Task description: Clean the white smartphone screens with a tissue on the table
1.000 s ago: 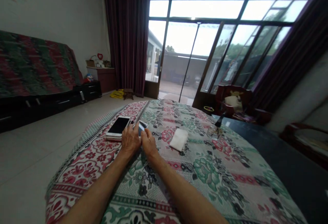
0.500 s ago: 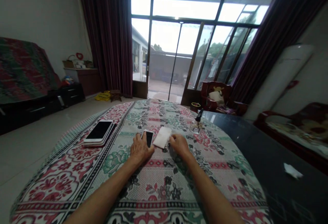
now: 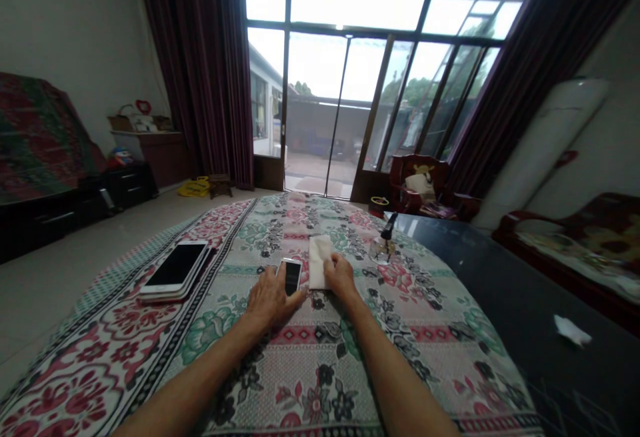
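A small white smartphone [image 3: 292, 278] with a dark screen lies on the patterned tablecloth. My left hand [image 3: 269, 298] grips it, with the fingers along its left edge and the thumb at its lower end. Just right of the phone is a folded white cloth or tissue [image 3: 319, 260]; which of the two I cannot tell. My right hand [image 3: 341, 278] pinches its right side, thumb on top, and the fingers underneath are partly hidden.
Several stacked white phones or tablets [image 3: 176, 269] lie on the left of the table. A clear glass container with a black-topped piece [image 3: 386, 240] stands at the right. Beyond it a dark glossy table [image 3: 500, 303] bears a crumpled white tissue [image 3: 572, 331].
My right hand has turned the white cloth or tissue upright and now has its thumb over it. My left hand stays on the phone. The view has shifted slightly.
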`<control>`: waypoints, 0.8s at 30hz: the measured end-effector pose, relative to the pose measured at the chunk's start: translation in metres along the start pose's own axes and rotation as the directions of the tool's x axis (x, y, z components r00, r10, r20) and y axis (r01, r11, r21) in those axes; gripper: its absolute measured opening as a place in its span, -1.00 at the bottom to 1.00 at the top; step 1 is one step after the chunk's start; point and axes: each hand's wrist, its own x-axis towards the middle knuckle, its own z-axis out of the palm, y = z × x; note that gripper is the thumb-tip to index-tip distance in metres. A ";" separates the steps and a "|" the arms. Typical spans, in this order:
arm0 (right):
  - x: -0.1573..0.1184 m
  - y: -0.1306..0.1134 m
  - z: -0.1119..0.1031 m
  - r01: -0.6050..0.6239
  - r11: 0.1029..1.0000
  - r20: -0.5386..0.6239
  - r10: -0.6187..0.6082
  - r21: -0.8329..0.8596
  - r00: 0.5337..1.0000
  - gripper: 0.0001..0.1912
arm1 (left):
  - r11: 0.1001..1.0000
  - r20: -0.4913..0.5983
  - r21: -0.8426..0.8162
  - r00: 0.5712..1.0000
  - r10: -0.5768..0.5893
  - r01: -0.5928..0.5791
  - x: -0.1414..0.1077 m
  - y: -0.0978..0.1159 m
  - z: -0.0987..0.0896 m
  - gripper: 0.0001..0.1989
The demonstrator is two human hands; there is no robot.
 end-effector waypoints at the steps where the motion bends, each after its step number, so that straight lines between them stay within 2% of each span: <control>1: 0.001 0.003 0.000 -0.014 0.999 -0.011 0.015 0.029 1.000 -0.61 | 1.000 0.008 0.003 1.000 0.003 -0.003 0.002 -0.001 -0.001 -0.29; 6: 0.007 0.011 0.002 -0.084 0.989 -0.020 0.087 0.125 0.996 -0.59 | 0.999 0.036 0.014 0.999 0.035 -0.036 0.022 -0.010 -0.003 -0.43; 10: 0.008 0.015 0.007 -0.082 0.955 -0.024 0.093 0.285 0.995 -0.57 | 0.995 0.059 -0.065 0.995 0.083 -0.079 0.036 -0.023 0.002 -0.66; 13: 0.007 0.018 0.009 -0.056 0.927 -0.035 0.074 0.370 0.997 -0.56 | 0.985 0.034 -0.122 0.992 0.124 -0.119 0.037 -0.028 0.007 -0.75; 18: 0.002 0.014 0.003 0.017 0.937 -0.127 0.030 0.348 0.991 -0.58 | 0.957 -0.022 -0.245 0.987 0.158 -0.158 0.033 -0.030 0.004 -0.81; 21: 0.000 0.008 -0.005 0.053 0.955 -0.203 0.007 0.291 0.979 -0.60 | 0.940 -0.007 -0.319 0.992 0.127 -0.123 0.031 -0.033 0.001 -0.79; 24: -0.003 -0.002 -0.010 0.139 0.977 -0.338 -0.077 0.162 0.938 -0.67 | 0.931 0.019 -0.350 0.993 0.115 -0.101 0.031 -0.037 -0.001 -0.77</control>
